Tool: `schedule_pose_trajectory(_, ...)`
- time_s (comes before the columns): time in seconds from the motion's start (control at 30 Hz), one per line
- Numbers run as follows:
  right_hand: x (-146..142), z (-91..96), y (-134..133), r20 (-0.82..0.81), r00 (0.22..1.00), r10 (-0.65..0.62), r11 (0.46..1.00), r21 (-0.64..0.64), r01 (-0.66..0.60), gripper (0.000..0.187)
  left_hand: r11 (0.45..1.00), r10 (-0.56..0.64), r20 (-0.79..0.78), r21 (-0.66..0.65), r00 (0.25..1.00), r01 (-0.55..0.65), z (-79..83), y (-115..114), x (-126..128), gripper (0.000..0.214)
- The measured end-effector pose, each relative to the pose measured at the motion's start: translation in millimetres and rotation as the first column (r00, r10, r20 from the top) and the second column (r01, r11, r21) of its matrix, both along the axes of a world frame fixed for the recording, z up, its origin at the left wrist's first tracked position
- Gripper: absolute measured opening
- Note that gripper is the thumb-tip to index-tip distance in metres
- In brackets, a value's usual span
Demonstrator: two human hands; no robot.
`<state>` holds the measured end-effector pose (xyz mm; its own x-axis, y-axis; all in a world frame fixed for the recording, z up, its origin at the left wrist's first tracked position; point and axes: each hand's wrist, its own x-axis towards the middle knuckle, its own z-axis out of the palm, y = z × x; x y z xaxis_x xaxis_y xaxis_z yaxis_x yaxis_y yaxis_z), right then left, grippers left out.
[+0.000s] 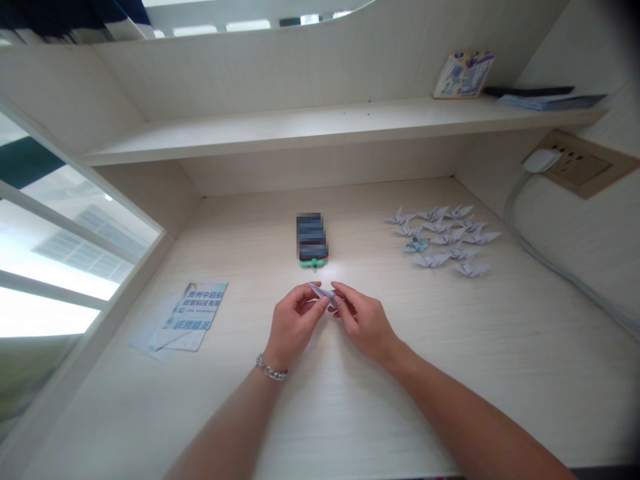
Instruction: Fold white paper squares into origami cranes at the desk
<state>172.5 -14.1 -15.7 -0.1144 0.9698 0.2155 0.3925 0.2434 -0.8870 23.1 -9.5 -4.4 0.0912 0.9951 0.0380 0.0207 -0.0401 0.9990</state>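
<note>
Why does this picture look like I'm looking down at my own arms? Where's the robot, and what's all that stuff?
There's no robot here, just a person with two bare hands. The single picture comes from a camera worn on their head, looking forward and down, so you see almost what they see.

The left hand and right hand pinch a small, pale, pointed piece of folded paper between them.

On the pale wood-patterned desk, beyond the hands, lies a dark rectangular phone with a green edge; its screen is blurred. To the right sit white folded-paper birds and one light-blue paper bird. To the left lies a blue-and-white printed leaflet.
</note>
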Motion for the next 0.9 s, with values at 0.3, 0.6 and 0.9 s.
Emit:
schedule_pose_trajectory(0.3, 0.5, -0.9, 3.7, 0.027, 0.998, -0.056, 0.998, 0.003, 0.055, 0.026, 0.990, -0.047, -0.153, 0.127, 0.987, 0.067, 3.4, -7.1, 6.2, 0.011)
schedule_pose_trajectory(0.6, 2.8, 2.9, 2.7, -0.167, 0.980, -0.106, 0.994, -0.001, 0.108, 0.022, 0.999, -0.036, 0.084, -0.021, 0.996, 0.037, 2.7, -2.7, 1.9, 0.020)
schedule_pose_trajectory(0.9, 2.3, 1.0, -0.2, -0.134, 0.990, -0.034, 0.996, 0.078, 0.045, 0.029, 0.968, -0.055, 0.227, -0.228, 0.972, 0.108, -8.8, 5.6, -1.8, 0.026)
